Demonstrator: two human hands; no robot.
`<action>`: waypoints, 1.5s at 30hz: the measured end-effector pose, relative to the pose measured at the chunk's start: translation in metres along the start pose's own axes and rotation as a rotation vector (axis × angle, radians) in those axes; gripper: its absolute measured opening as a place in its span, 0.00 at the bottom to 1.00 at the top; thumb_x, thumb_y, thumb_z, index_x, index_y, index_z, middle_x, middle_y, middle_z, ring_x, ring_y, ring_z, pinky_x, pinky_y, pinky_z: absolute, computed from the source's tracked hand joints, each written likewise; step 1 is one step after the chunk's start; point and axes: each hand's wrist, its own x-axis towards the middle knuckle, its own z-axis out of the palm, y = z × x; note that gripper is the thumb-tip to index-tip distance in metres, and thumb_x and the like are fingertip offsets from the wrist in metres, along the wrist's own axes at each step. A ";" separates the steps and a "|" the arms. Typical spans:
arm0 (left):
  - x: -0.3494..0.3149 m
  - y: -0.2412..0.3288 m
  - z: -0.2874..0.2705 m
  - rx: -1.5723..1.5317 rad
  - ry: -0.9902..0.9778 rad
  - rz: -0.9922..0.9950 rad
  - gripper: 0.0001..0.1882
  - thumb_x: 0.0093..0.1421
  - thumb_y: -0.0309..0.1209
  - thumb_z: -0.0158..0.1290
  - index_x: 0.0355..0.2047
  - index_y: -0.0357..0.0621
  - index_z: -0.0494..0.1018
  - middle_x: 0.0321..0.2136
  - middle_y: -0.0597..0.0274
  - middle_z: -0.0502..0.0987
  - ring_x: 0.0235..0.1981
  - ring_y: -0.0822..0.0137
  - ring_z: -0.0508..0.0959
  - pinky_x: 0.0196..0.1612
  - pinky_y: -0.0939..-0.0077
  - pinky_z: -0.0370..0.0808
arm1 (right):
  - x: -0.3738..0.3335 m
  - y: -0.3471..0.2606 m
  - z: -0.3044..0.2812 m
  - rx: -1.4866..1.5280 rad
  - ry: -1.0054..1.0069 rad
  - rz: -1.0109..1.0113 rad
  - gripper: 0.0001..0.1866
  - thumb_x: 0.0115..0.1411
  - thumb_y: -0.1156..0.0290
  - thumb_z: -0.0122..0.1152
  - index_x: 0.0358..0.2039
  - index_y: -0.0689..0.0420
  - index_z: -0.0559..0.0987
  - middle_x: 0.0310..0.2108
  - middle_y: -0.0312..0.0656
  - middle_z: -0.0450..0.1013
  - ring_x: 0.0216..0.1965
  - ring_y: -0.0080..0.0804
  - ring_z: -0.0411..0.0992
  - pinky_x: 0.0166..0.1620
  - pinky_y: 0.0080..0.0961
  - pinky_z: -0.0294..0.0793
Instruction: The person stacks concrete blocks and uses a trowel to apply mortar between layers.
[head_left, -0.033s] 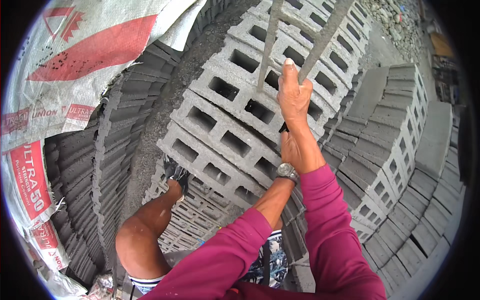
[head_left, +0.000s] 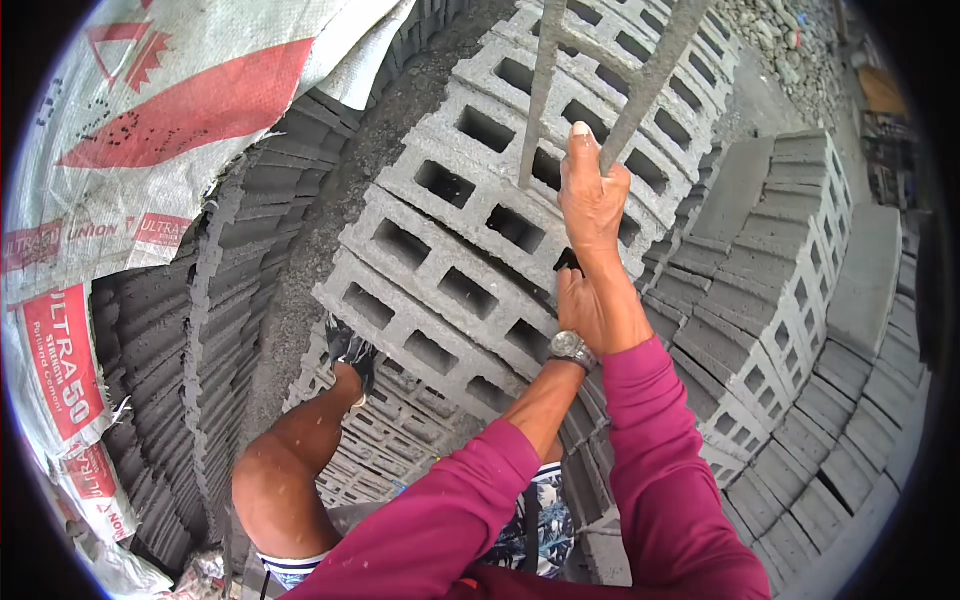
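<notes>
My right hand [head_left: 594,200] is closed in a fist at the lower end of a rough grey metal frame [head_left: 640,85], its thumb pointing up and away. Two rods joined by a crossbar form that frame, and its left rod ends over the hollow concrete blocks [head_left: 452,232]. Below and partly behind my right wrist, my left hand [head_left: 583,308] curls beside a dark block hole; what its fingers hold is hidden. A metal watch is on my left wrist. The blocks stand in tight rows with their holes facing up, beneath both hands.
Stacked blocks [head_left: 755,270] rise on the right, with more rows [head_left: 240,300] at the left under white and red cement sacks [head_left: 190,120]. Gravel [head_left: 775,45] lies at the far right. My bent knee [head_left: 285,490] and shoe are beside lower blocks.
Both hands and the frame's lower end have shifted very slightly downward in view. My left hand has moved slightly toward the left; the holds look the same.
</notes>
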 end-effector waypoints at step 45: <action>-0.007 0.057 -0.035 0.899 -0.230 0.189 0.21 0.47 0.45 0.65 0.27 0.36 0.78 0.22 0.53 0.80 0.36 0.59 0.77 0.52 0.65 0.62 | -0.043 -0.071 -0.108 0.196 0.175 -0.192 0.22 0.68 0.61 0.54 0.17 0.52 0.66 0.13 0.29 0.56 0.14 0.17 0.50 0.19 0.22 0.49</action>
